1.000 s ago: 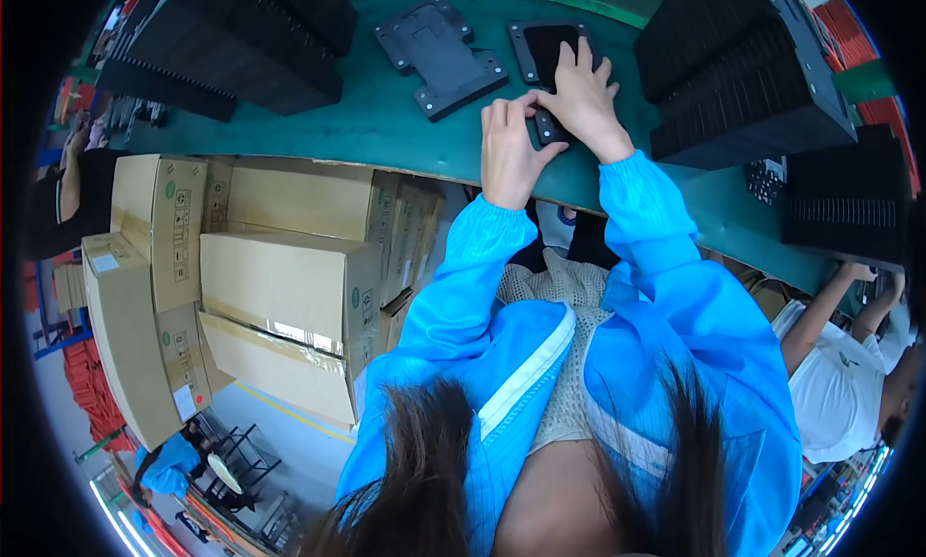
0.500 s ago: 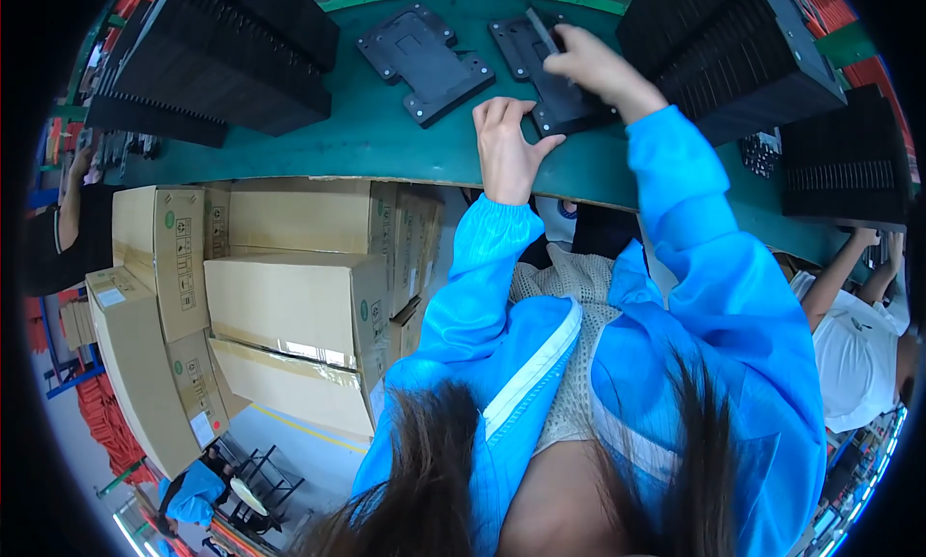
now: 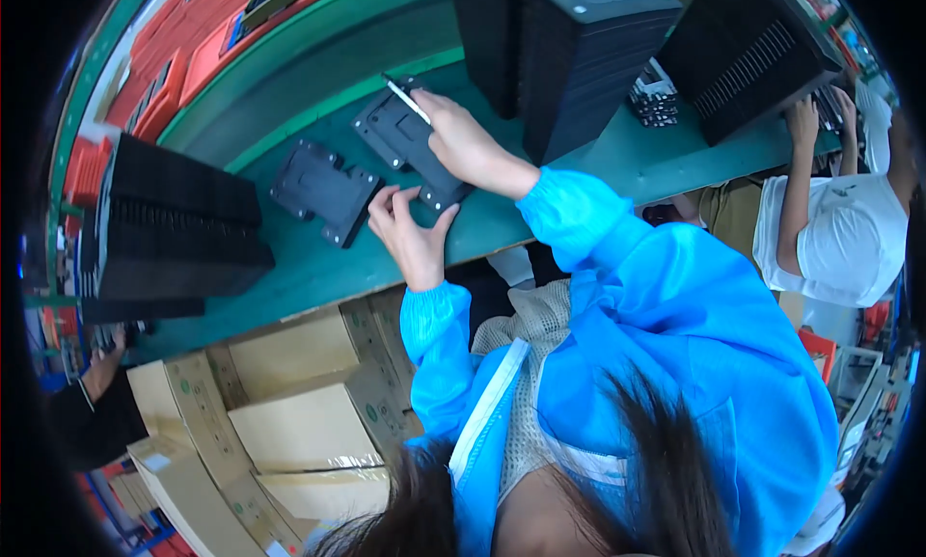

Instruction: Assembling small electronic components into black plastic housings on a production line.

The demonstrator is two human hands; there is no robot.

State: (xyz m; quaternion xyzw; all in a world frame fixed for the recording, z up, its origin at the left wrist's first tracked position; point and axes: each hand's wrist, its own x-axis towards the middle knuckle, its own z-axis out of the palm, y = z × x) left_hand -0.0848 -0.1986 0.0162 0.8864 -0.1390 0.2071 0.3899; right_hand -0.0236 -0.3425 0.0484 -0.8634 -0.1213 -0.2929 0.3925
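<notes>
Two black moulded fixtures with small silver studs lie side by side on a green bench. My right hand is closed around a thin flat plate with a pale edge, tilted up above the right fixture. Its face is mostly hidden from here. At the near end of this same fixture, my left hand has its thumb and curved fingers set around the corner, steadying it. The left fixture lies just beyond my left fingertips, untouched.
Tall black stacks stand right of the fixtures, another stack at left. Small dark parts lie between the right stacks. Cardboard boxes are piled below the bench's front edge. A co-worker in white handles parts at far right.
The head view has turned, so the bench slants and the fixtures appear further left. My right hand still has the plate over the right fixture; my left hand stays at its near corner.
</notes>
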